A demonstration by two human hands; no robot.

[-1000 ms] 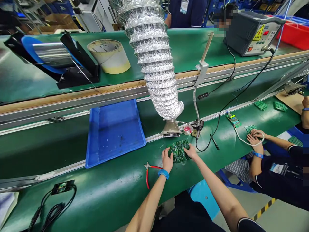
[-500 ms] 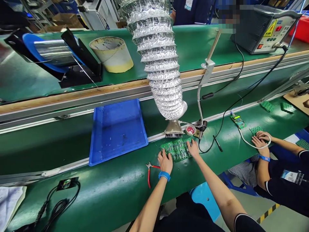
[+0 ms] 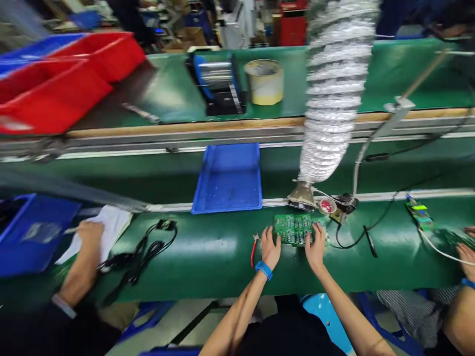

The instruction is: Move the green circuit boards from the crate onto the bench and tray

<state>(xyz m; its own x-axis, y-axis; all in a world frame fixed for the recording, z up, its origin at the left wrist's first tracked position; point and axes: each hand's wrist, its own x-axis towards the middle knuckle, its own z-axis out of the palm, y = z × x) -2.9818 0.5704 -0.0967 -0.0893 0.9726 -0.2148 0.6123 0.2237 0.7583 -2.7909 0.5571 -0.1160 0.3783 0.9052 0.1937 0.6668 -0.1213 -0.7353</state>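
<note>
A panel of green circuit boards [image 3: 293,228] lies flat on the green bench in front of me. My left hand [image 3: 270,248] rests at its left front corner, fingers apart and touching the edge. Over the right part of the panel is my right hand [image 3: 315,247], with its fingers spread on the front edge and surface. Red-handled cutters [image 3: 254,251] lie just left of my left hand, partly hidden by it. Behind the boards stand a fume extractor nozzle [image 3: 302,196] and a small round tin with red contents [image 3: 327,206].
A blue tray [image 3: 227,198] leans at the back. Black cables [image 3: 148,254] lie to the left, near another person's hand [image 3: 90,237] on papers. A black pen [image 3: 370,242] lies right of the boards. Another person's hands [image 3: 466,253] are at the far right.
My view has swung left, bringing red bins and a person on the left into sight. My right hand has moved from the panel's right side toward its front edge.
</note>
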